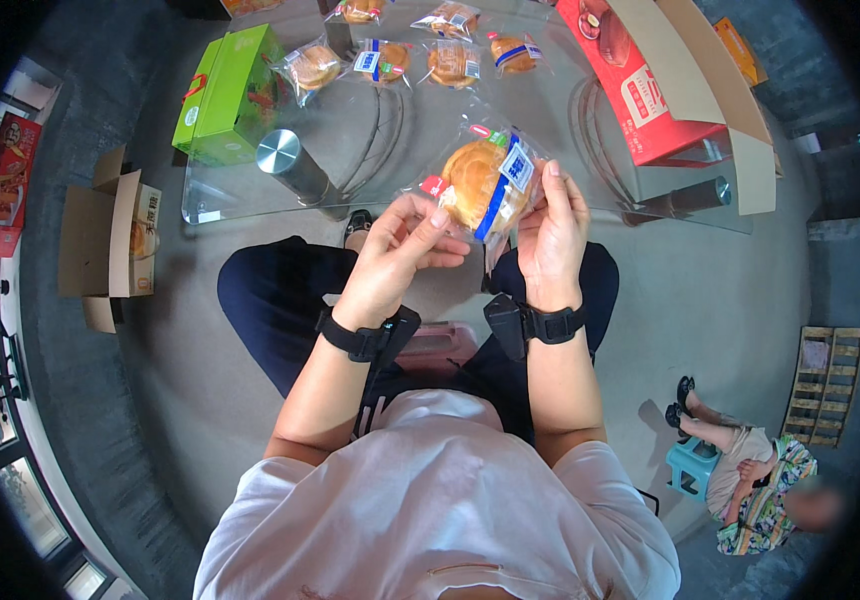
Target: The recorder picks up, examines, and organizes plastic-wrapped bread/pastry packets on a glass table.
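Between my two hands, above the near edge of the glass table, is a round golden bun in a clear plastic wrapper (477, 188) with a blue band and red and white marks. My left hand (410, 238) pinches the wrapper's lower left side between thumb and fingers. At its right side, my right hand (553, 222) grips the wrapper with the thumb up. Farther back on the glass lie several more wrapped buns (453, 64), loosely grouped. Both wrists wear black straps with small dark boxes.
On the glass table (430, 130), a green box (233, 95) stands at left and an open red carton (640, 90) at right. An opened cardboard box (130, 235) sits on the floor at left. A person (765, 465) sits on a blue stool (692, 468) at right, beside a wooden pallet (823, 385).
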`<state>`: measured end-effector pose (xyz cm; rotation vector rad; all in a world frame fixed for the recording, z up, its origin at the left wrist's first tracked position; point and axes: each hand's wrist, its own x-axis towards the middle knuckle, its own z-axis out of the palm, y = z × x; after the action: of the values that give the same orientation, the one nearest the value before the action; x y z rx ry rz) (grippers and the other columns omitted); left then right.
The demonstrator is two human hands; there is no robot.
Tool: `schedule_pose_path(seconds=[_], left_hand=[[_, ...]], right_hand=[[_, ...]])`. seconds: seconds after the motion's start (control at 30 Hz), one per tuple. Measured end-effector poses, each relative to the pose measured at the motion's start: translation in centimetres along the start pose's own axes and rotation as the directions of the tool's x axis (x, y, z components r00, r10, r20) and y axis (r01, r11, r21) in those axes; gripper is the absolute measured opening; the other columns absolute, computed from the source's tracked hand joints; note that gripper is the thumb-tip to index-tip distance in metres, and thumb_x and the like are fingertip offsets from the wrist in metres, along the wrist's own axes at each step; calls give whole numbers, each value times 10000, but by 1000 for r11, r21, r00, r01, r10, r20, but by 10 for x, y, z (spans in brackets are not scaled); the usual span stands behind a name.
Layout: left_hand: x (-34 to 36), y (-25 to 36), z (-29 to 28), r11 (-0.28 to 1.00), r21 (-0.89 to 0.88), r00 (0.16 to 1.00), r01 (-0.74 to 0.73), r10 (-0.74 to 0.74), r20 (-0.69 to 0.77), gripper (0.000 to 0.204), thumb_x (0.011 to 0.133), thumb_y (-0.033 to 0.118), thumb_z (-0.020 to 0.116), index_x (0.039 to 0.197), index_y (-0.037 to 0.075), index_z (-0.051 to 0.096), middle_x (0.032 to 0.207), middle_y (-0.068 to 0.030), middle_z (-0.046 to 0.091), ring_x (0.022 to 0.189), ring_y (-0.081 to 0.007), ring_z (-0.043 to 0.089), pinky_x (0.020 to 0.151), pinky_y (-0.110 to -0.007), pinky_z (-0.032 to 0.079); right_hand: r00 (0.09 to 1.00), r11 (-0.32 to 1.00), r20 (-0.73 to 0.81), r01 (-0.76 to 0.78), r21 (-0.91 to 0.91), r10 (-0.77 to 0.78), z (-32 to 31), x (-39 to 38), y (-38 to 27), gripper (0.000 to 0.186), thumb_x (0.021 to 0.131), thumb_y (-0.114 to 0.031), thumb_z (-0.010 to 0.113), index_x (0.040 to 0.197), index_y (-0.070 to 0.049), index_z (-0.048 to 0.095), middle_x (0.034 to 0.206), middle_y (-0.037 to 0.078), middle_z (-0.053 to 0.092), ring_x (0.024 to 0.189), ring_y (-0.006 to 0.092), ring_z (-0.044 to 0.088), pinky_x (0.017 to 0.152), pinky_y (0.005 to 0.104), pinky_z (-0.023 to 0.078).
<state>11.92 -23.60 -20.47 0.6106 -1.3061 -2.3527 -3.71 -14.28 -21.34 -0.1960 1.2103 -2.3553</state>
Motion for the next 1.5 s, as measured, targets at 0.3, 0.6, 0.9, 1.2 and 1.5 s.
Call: schedule_pose_path(seconds=[0.3, 0.6, 0.9, 1.2, 1.5], left_hand=[[2, -2, 4, 999, 40, 1000, 10, -10, 6, 197, 979, 194, 516, 911, 20, 578, 884, -82, 627, 826, -183, 646, 759, -300, 534], [1, 2, 6, 989, 44, 988, -139, 136, 72, 190, 970, 156, 513, 845, 27, 576, 838, -68, 619, 813, -165, 625, 787, -311, 501], [1, -2, 0, 970, -62, 970, -237, 240, 46, 153, 947, 143, 537, 848, 37, 585, 812, -50, 607, 805, -148, 587, 807, -324, 478], [3, -3, 7, 976, -185, 987, -115, 91, -130, 172, 948, 144, 531, 860, 23, 615, 805, -80, 653, 759, -170, 636, 744, -296, 491], [-2, -1, 21, 997, -65, 999, 33, -33, -7, 196, 962, 189, 534, 865, 33, 603, 810, -75, 652, 751, -158, 630, 722, -273, 477]], right_hand=[[999, 1000, -50, -12, -11, 11, 2, -1, -2, 152, 931, -221, 621, 932, -70, 642, 828, -18, 624, 734, 72, 559, 657, 233, 447], [999, 999, -24, -38, -12, 37, 1, -2, -4, 144, 938, -220, 609, 915, -80, 632, 815, -20, 613, 722, 66, 549, 636, 235, 435], [1000, 986, -5, -31, -164, 31, -1, -9, -8, 178, 949, -221, 590, 1070, -93, 610, 950, -8, 623, 849, 74, 561, 702, 234, 454], [825, 459, 498, 563, -687, -267, -25, -31, -15, 546, 752, -15, 676, 1275, -86, 536, 1328, 109, 503, 1190, 254, 486, 981, 361, 390], [750, 328, 627, 659, -677, -211, -25, -26, -3, 675, 605, -7, 735, 1246, -117, 556, 1263, 73, 569, 1144, 290, 524, 1026, 403, 354]])
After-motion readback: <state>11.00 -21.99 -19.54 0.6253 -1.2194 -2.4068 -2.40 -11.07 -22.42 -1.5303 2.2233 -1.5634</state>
